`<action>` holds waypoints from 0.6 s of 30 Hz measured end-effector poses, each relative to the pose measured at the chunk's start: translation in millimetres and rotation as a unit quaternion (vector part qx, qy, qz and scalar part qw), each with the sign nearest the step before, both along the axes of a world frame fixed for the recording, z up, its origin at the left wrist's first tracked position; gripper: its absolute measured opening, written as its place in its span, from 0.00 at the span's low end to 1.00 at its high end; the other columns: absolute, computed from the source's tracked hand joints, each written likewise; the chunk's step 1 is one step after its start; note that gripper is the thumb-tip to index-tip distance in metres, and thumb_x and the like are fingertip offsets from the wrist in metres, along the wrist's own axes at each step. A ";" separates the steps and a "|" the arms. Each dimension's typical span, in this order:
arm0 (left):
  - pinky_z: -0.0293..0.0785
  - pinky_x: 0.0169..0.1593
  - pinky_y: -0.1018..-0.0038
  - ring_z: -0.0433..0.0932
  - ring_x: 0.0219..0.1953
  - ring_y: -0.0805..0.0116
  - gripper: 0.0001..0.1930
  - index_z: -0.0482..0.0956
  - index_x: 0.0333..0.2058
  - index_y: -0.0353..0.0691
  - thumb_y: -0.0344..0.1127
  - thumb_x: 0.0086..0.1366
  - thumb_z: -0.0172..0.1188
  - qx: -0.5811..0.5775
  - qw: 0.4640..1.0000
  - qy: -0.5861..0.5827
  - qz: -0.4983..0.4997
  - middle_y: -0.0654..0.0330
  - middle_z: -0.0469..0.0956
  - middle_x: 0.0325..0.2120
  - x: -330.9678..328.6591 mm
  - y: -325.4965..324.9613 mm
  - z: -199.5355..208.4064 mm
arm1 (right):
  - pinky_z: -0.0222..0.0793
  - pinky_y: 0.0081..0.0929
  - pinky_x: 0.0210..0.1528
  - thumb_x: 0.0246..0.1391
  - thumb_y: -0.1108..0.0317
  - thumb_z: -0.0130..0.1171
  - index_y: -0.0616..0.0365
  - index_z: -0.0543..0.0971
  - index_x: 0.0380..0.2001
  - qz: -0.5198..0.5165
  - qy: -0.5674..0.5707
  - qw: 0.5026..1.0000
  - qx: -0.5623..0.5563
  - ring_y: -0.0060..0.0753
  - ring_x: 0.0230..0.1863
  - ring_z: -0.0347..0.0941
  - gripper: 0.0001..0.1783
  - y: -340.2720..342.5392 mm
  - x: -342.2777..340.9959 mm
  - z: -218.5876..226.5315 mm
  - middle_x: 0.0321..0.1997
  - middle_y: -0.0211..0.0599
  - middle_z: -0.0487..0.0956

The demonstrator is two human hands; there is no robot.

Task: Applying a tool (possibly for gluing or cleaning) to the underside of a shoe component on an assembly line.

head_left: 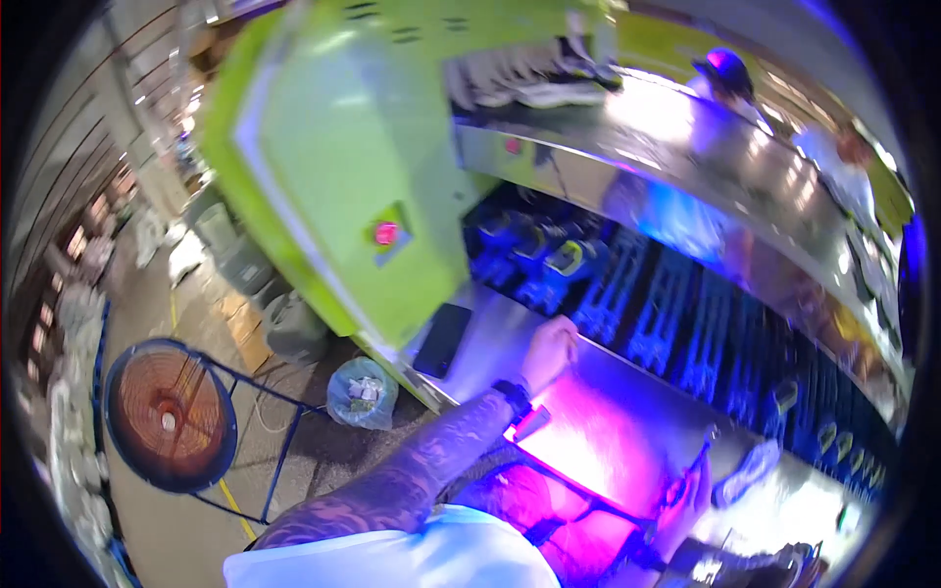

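Observation:
My left hand [550, 353] reaches to the front edge of the dark conveyor, its fingers curled closed. Blur hides anything in them. A dark band circles that wrist. Lower right, my right hand [692, 498] is closed round a slim dark tool with a pointed tip; its exact kind is unclear. Beside it on the metal worktop [627, 392] lies a pale shoe part [751, 472]. A black phone [443, 340] rests on the worktop left of my left hand. Pink and violet light falls between my hands.
Beyond the worktop runs a conveyor [676, 343] carrying several shoe parts, under a metal shelf [637, 118]. A green machine housing [363, 157] with a red button [386, 232] rises ahead. Left on the floor stand a round fan [169, 416] and a lined bin [361, 392]. People work far right.

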State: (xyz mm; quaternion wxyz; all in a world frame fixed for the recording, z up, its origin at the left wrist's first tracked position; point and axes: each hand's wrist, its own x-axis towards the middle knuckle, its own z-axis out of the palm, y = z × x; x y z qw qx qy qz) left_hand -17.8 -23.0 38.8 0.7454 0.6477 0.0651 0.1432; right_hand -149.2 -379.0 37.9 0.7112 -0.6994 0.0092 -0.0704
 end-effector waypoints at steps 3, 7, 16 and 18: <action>0.68 0.24 0.75 0.72 0.20 0.74 0.12 0.71 0.31 0.40 0.18 0.64 0.39 0.014 1.000 -0.016 0.008 0.59 0.74 0.22 0.2 13.9 -5.7 | 0.66 0.18 0.27 0.69 0.64 0.50 0.62 0.72 0.59 -0.038 0.060 0.995 0.070 0.16 0.27 0.68 0.20 15.2 14.9 7.6 0.37 0.30 0.77; 0.68 0.24 0.78 0.73 0.20 0.75 0.12 0.74 0.34 0.38 0.19 0.67 0.40 0.010 0.999 0.035 0.011 0.62 0.73 0.21 8.0 -2.5 -4.8 | 0.54 0.14 0.22 0.68 0.64 0.55 0.64 0.74 0.60 -0.102 0.048 0.984 0.140 0.10 0.22 0.62 0.22 13.8 11.3 7.3 0.33 0.26 0.77; 0.71 0.27 0.78 0.74 0.24 0.75 0.08 0.74 0.45 0.38 0.30 0.72 0.49 0.125 0.986 0.052 -0.095 0.64 0.73 0.24 26.6 12.0 -10.5 | 0.71 0.20 0.42 0.68 0.64 0.58 0.57 0.76 0.62 -0.040 0.107 0.990 0.081 0.16 0.39 0.72 0.22 -4.2 13.7 4.0 0.43 0.29 0.81; 0.72 0.32 0.77 0.74 0.27 0.75 0.09 0.75 0.48 0.38 0.29 0.71 0.53 0.146 0.984 0.050 -0.084 0.64 0.75 0.28 45.6 -3.0 5.5 | 0.70 0.20 0.39 0.67 0.64 0.58 0.56 0.76 0.62 -0.062 0.105 0.988 0.094 0.15 0.36 0.70 0.22 -6.6 8.6 1.0 0.40 0.27 0.80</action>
